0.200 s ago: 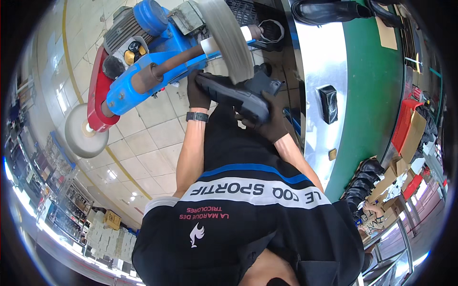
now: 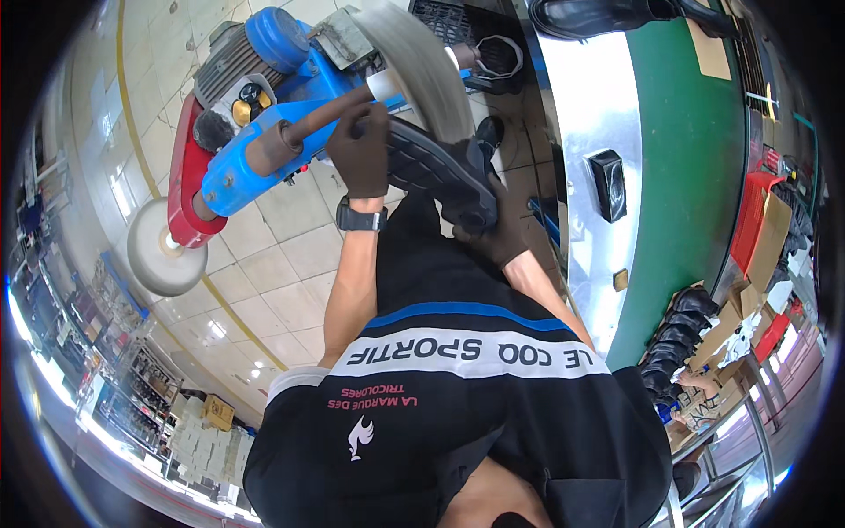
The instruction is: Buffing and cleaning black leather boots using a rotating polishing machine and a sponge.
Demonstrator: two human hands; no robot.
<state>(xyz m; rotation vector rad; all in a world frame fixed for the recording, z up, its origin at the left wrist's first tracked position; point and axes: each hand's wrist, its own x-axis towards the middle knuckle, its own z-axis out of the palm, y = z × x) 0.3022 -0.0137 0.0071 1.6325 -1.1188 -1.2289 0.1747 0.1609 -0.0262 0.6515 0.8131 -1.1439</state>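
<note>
Brown gloves cover both my hands. My left hand (image 2: 359, 151) is closed at the toe end of a black shoe (image 2: 431, 167), its thumb and forefinger curled into a ring. At the heel end my right hand (image 2: 503, 224) grips the same shoe, most of its fingers hidden behind it. The shoe is tilted, with its ridged dark sole facing up toward me. A large grey buffing wheel (image 2: 422, 75), blurred by motion, comes down against the shoe's far side; the exact contact spot is hidden. Its shaft (image 2: 330, 113) runs out of a blue machine housing (image 2: 231, 180).
A second, pale wheel (image 2: 167, 251) is at the machine's left end, by a red guard (image 2: 183, 189). On my right runs a metal-edged bench (image 2: 576, 114) with a green top (image 2: 664, 176), bearing a black block-like object (image 2: 607, 185) and black footwear (image 2: 607, 16). Cardboard boxes (image 2: 753, 246) stand farther right.
The shoe has been turned so more of its sole faces me. My left hand has moved slightly up and left at the toe, its fingers now showing more.
</note>
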